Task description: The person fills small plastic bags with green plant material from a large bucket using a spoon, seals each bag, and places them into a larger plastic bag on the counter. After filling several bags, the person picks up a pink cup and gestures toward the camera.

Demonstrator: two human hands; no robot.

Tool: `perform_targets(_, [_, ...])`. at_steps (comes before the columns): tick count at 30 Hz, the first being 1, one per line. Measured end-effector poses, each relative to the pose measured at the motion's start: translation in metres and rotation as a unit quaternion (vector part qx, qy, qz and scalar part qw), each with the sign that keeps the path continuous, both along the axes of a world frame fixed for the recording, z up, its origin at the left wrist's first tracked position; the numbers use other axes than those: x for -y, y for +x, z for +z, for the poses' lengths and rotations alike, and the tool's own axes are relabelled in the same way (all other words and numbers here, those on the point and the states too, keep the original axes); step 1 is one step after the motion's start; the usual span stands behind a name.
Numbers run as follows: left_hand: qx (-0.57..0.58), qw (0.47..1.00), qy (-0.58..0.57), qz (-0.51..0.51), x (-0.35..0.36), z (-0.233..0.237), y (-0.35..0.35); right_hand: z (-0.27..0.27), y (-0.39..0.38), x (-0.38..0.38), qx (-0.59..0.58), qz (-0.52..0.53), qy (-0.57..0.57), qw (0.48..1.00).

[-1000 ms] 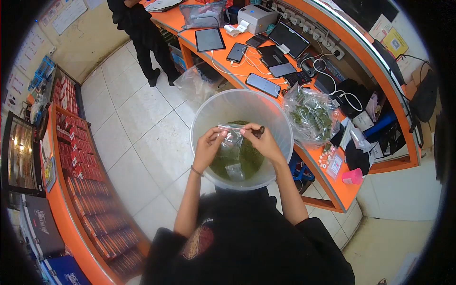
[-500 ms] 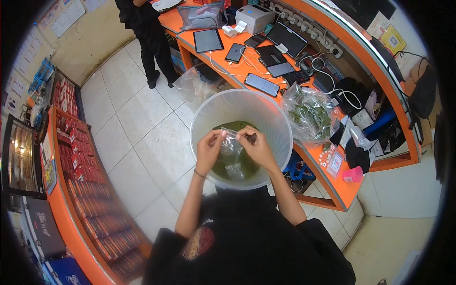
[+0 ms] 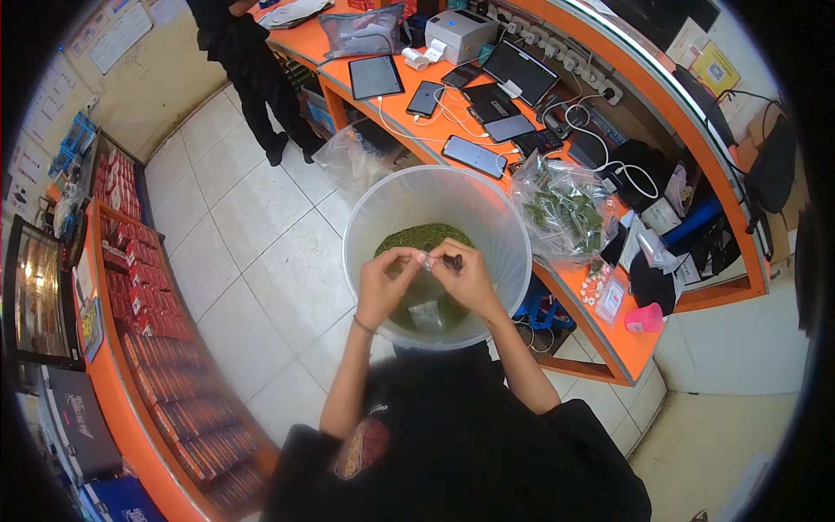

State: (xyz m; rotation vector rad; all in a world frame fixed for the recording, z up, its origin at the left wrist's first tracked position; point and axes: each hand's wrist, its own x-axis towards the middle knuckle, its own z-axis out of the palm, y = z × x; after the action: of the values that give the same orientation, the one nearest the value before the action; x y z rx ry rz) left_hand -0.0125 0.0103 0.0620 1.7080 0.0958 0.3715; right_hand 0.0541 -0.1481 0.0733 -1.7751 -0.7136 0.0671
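Observation:
Over the translucent bucket (image 3: 513, 226), my left hand (image 3: 389, 278) and my right hand (image 3: 468, 283) meet fingertip to fingertip. Both pinch a small clear plastic bag (image 3: 424, 260), mostly hidden by the fingers. A dark brown object (image 3: 454, 262) is tucked in the curled fingers of my right hand; its kind does not show. Finely shredded green leaf (image 3: 430, 233) covers the bucket's bottom. Below my hands, a clear plastic packet (image 3: 426, 316) overlaps the leaf in this view. The bucket stands close in front of my body.
On the orange counter (image 3: 609, 344) are a large clear bag of green leaves (image 3: 565, 209), several phones, a tablet (image 3: 376, 77), a label printer (image 3: 461, 36) and a pink cup (image 3: 644, 318). A person (image 3: 252, 78) stands beyond the bucket. Shelves with red packs (image 3: 143, 261) line the left.
The clear bag hung spread between my separated fingertips; now my hands are closer together and it is bunched at the fingertips. The other person's legs have shifted slightly left.

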Motion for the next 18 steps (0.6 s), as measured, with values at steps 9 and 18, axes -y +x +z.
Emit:
perform_targets(9, [-0.058,0.995,0.014,0.085,-0.009,0.004,0.007,-0.006,-0.009,0.014,0.014,-0.001,-0.009,1.0])
perform_targets(18, [0.057,0.982,0.178,0.017,0.004,0.041,0.1,-0.042,-0.02,0.036,-0.128,-0.011,-0.125,0.984])
